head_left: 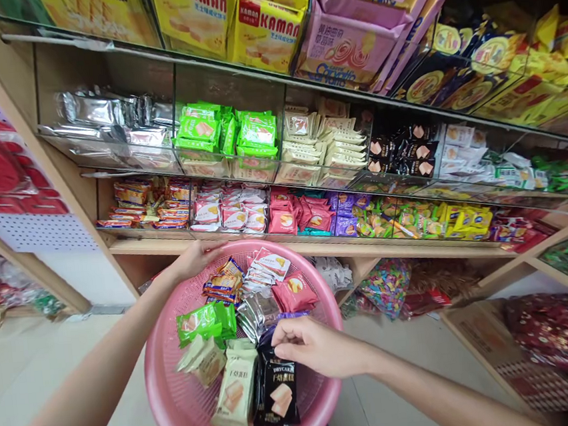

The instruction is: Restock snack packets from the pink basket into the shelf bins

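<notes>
A round pink plastic basket (162, 385) fills the lower middle of the view. My left hand (195, 258) grips its far left rim, the fingertips partly hidden. Inside the basket, my right hand (307, 348) is closed, its curled fingers just above a black dry-cake packet (276, 398). Whatever those fingers hold, if anything, is hidden. Beside the black packet lies a cream packet (234, 382). Around them are green packets (207, 322), silver packets (256, 313), red packets (296, 293), white-and-pink packets (267, 265) and orange packets (224, 282). A purple packet (294, 314) shows behind my right hand.
Tiered shelves with clear dividers rise ahead, holding green packets (200, 127), black packets (416, 150) and yellow wafer bags (266, 30). The bottom wooden ledge (368, 248) runs just beyond the basket. A cardboard box (499, 360) and bagged sweets (386, 287) sit at right.
</notes>
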Demonstrator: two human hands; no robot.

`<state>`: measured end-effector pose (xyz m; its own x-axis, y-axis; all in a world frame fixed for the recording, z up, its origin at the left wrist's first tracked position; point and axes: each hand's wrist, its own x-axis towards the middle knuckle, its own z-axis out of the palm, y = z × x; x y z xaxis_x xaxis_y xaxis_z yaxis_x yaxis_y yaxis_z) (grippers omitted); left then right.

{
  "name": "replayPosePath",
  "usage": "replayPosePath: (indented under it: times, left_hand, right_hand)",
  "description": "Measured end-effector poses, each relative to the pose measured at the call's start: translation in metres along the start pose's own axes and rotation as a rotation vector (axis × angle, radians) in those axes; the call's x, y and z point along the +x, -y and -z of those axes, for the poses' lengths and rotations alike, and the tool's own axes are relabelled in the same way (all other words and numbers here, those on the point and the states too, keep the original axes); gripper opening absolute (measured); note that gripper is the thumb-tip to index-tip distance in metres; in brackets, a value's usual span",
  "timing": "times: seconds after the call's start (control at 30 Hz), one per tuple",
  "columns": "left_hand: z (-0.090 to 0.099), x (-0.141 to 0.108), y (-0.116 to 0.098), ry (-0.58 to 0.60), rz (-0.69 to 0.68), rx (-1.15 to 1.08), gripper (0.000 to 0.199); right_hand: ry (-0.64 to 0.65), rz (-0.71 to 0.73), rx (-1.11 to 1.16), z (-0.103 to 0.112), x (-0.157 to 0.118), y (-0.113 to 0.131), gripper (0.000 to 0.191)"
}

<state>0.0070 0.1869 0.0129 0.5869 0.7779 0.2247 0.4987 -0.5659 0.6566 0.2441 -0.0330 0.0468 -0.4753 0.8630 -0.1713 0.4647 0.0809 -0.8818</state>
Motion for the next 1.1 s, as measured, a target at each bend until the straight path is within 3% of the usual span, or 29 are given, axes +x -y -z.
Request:
replayPosePath:
  times: [0.23, 0.43, 0.83, 1.1]
  left_hand:
    - [0.0, -0.003, 0.0, -0.002, -0.001, -0.016, 0.068]
    - [0.0, -0.002, 0.002, -0.013, 0.002, -0.029, 0.066]
    - [0.001, -0.004, 0.001, -0.005, 0.015, -0.023, 0.068]
    - [0.002, -0.004, -0.002, 0.006, 0.047, -0.017, 0.071]
  right_hand:
    - [-0.146, 0.103, -0.429, -0.008, 0.002, 0.006, 0.012]
    - [-0.177, 0.052, -0.6, -0.012, 0.0, 0.003, 0.014]
    - [-0.208, 0.063, -0.631, -0.016, -0.005, 0.003, 0.026]
    - [-0.356, -0.007, -0.486, -0.007, -0.013, 0.006, 0.021]
